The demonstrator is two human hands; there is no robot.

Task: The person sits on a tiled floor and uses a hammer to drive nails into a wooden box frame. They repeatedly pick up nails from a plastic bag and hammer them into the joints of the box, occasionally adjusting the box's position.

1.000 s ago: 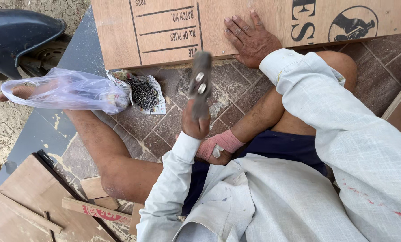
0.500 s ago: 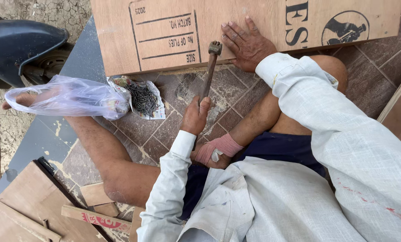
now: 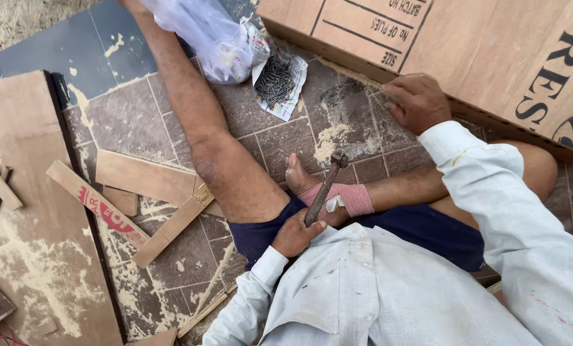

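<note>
My left hand (image 3: 296, 234) is shut around the handle of a hammer (image 3: 322, 192), low by my lap. The hammer's metal head (image 3: 338, 160) points up over my bandaged foot (image 3: 344, 197). My right hand (image 3: 418, 102) rests with its fingers on the near edge of a large plywood board (image 3: 485, 57) that lies across the tiled floor. A heap of dark nails (image 3: 275, 78) sits on a piece of paper to the left of that hand, next to my stretched-out leg (image 3: 216, 147).
A clear plastic bag (image 3: 203, 32) lies on the outstretched leg near the nails. Wood offcuts (image 3: 147, 181) and a strip with red print (image 3: 97, 206) lie at the left. A big brown board (image 3: 24, 211) covers the far left. Sawdust is scattered on the tiles.
The hammer has come down from the plywood board toward my lap. My right hand has slid to the board's near edge. The view has swung left and closer.
</note>
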